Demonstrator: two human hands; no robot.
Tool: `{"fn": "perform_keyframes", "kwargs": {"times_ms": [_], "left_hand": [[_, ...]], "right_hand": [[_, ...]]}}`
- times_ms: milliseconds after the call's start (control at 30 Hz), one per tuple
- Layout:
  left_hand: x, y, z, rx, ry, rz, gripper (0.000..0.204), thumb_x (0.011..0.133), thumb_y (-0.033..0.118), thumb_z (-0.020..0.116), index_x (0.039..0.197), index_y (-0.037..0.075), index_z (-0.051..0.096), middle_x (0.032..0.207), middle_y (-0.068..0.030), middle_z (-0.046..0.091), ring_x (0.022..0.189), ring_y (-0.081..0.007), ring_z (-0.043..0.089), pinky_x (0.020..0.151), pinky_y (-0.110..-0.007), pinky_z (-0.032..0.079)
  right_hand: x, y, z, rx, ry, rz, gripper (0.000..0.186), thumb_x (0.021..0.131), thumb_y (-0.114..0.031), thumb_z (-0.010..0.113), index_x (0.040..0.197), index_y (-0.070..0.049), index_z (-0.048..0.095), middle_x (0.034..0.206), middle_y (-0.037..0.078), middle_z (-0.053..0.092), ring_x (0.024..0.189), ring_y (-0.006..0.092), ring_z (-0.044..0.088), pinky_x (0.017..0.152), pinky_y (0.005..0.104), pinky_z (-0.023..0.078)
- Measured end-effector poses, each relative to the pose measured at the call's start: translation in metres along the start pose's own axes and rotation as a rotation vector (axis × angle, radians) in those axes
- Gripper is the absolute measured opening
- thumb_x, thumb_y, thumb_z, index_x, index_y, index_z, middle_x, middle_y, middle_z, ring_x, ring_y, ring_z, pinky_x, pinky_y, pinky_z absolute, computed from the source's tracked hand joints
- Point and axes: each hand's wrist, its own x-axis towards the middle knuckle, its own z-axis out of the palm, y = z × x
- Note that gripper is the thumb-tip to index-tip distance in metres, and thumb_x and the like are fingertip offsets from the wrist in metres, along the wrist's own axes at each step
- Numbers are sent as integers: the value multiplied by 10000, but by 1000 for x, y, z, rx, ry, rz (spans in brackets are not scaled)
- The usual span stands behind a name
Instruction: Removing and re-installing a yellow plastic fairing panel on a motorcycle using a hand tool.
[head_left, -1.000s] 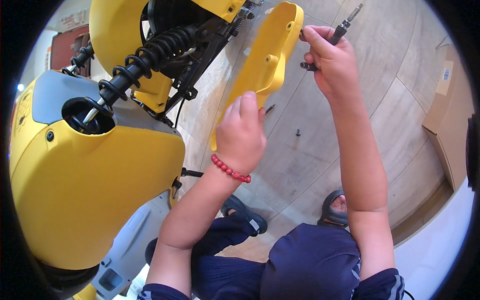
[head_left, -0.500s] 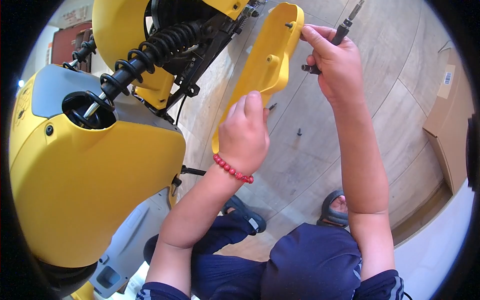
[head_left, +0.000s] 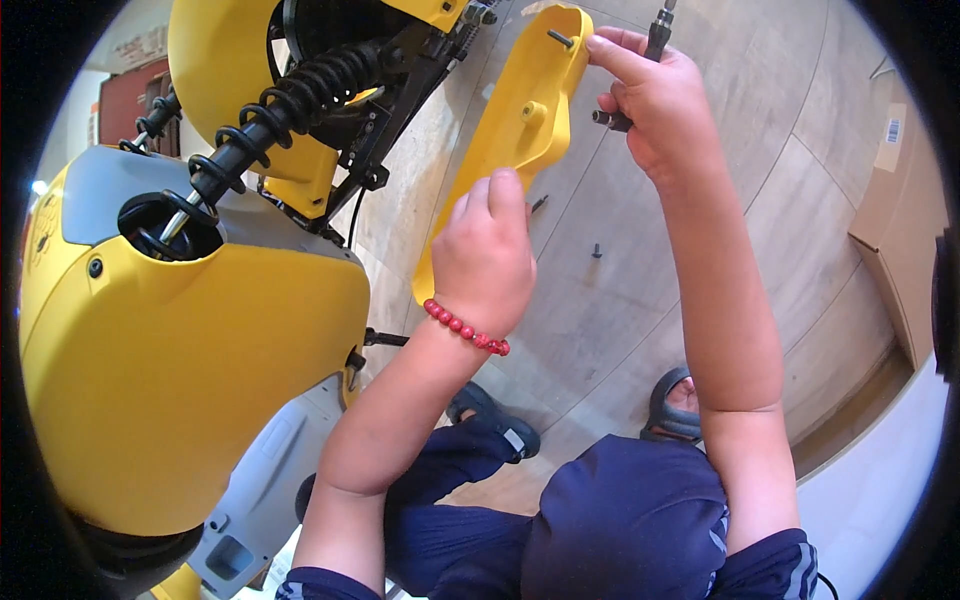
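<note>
A long, curved yellow plastic cover (head_left: 505, 115) is held up in front of me with its hollow inner side showing. My left hand (head_left: 485, 245), a red bead bracelet at its wrist, is closed on the cover's near edge. A dark screw (head_left: 560, 39) sticks out of the cover's inner side near the far end. My right hand (head_left: 655, 105) has a black screwdriver (head_left: 657, 38) wrapped in its palm, the shaft pointing away. Its thumb and forefinger meet the cover's far right edge beside that screw.
To the left stands a yellow and grey scooter (head_left: 190, 370) with a black coil-spring shock absorber (head_left: 290, 110). A small screw (head_left: 597, 251) and a thin dark piece (head_left: 540, 204) lie on the wood-look floor (head_left: 600, 340). A cardboard box (head_left: 895, 230) is at the right.
Both hands and the cover have shifted slightly left and away from me in the picture. The cover's inner screw shows more of its length. Both grips stay as they were.
</note>
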Motion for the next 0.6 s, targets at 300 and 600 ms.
{"fn": "perform_keyframes", "kwargs": {"times_ms": [300,600], "left_hand": [[6,0,-4,38,5,30,224,831,35,577,1006,3,442,833,-194,577,769,-404,571,639,-482,464],[30,-9,-35,-34,-166,-76,283,820,58,628,1046,-5,469,807,-207,621,730,-388,618,633,-421,493]], "right_hand": [[-7,-21,19,-16,14,-59,185,795,-94,667,923,33,625,729,59,625,570,138,569,509,269,454],[19,-5,38,150,89,-69,80,737,-47,671,732,-5,604,659,72,607,538,149,567,488,299,471]]}}
